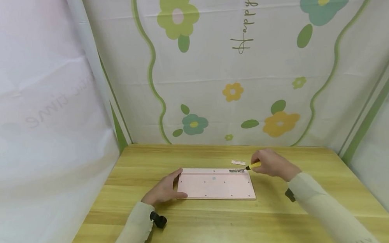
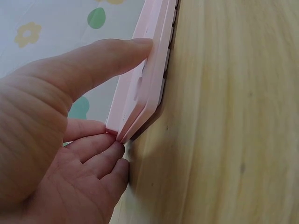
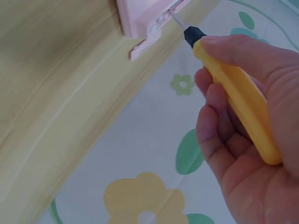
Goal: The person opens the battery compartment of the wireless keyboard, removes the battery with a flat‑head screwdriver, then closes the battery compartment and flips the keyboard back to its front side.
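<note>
A pink keyboard [image 1: 218, 189] lies face down on the wooden table, small screw holes dotted over its back. My left hand [image 1: 164, 189] grips its left end, thumb and fingers spread along the edges; keycaps show under the rim in the left wrist view. In my right hand [image 1: 272, 164] is a screwdriver [image 3: 238, 95] with a yellow handle and black collar. The screwdriver's metal tip reaches into the uncovered battery compartment [image 1: 236, 171] near the far right corner. Whether anything lies in the compartment is hard to tell. Just behind the keyboard rests a small pink cover [image 1: 238, 162].
The wood-grain table [image 1: 205, 230] runs up to a white cloth backdrop [image 1: 206, 65] printed with flowers. White cloth also hangs at the left [image 1: 39, 113] and right [image 1: 388, 126] sides.
</note>
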A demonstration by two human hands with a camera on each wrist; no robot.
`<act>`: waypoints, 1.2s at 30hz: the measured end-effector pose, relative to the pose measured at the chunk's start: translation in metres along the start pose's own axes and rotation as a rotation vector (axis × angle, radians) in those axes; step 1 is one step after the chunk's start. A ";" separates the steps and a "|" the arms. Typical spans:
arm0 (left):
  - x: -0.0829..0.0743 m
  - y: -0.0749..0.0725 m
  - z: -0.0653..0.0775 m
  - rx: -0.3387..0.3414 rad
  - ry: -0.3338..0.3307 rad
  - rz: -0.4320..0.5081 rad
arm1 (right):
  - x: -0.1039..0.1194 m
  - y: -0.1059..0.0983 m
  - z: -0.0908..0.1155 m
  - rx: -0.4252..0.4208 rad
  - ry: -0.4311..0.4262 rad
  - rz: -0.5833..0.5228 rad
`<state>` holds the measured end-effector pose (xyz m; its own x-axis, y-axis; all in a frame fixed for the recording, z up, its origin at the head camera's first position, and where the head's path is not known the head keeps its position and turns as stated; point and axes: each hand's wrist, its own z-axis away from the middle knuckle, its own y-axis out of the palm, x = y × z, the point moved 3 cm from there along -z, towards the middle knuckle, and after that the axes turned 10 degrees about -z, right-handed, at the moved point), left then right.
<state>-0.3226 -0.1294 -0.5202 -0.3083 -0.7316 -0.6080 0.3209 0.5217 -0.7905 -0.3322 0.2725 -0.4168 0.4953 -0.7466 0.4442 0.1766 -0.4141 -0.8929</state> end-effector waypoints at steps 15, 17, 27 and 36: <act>-0.001 0.001 0.001 -0.007 0.013 -0.026 | 0.050 -0.002 -0.033 0.103 0.192 0.108; -0.001 0.001 0.001 -0.005 0.010 -0.025 | 0.052 -0.001 -0.037 0.112 0.216 0.124; -0.001 0.000 0.001 -0.007 -0.008 -0.004 | 0.033 -0.004 -0.036 0.092 0.136 0.070; -0.004 0.000 0.002 -0.005 -0.003 -0.025 | -0.005 -0.009 -0.019 0.076 0.143 -0.146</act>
<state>-0.3199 -0.1274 -0.5178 -0.3134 -0.7456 -0.5880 0.3088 0.5055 -0.8056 -0.3529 0.2701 -0.4097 0.3354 -0.7497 0.5705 0.3044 -0.4868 -0.8188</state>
